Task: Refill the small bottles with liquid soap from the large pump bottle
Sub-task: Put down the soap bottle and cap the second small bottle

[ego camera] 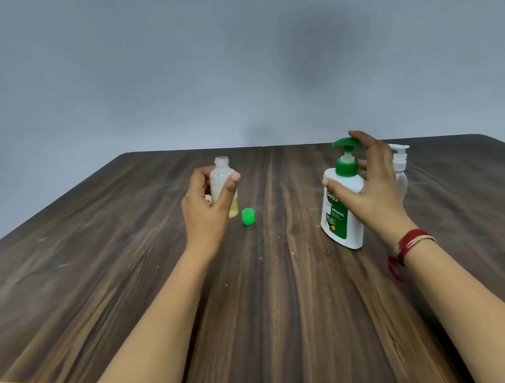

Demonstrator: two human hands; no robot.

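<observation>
My left hand (204,204) grips a small clear bottle (222,176) that stands upright on the table with its neck uncapped and a little yellowish liquid at the bottom. Its green cap (248,216) lies on the table just right of it. The large white pump bottle (341,208), with a green pump head and green label, stands at the right. My right hand (370,187) is over it with fingers spread; the thumb touches the bottle's shoulder and the fingertips reach the pump head. A second small clear bottle (401,170) with a white pump stands behind my right hand, partly hidden.
All objects stand on a dark wood-grain table (126,274). Its near edge runs across the bottom of the view. A plain grey wall rises behind the far edge.
</observation>
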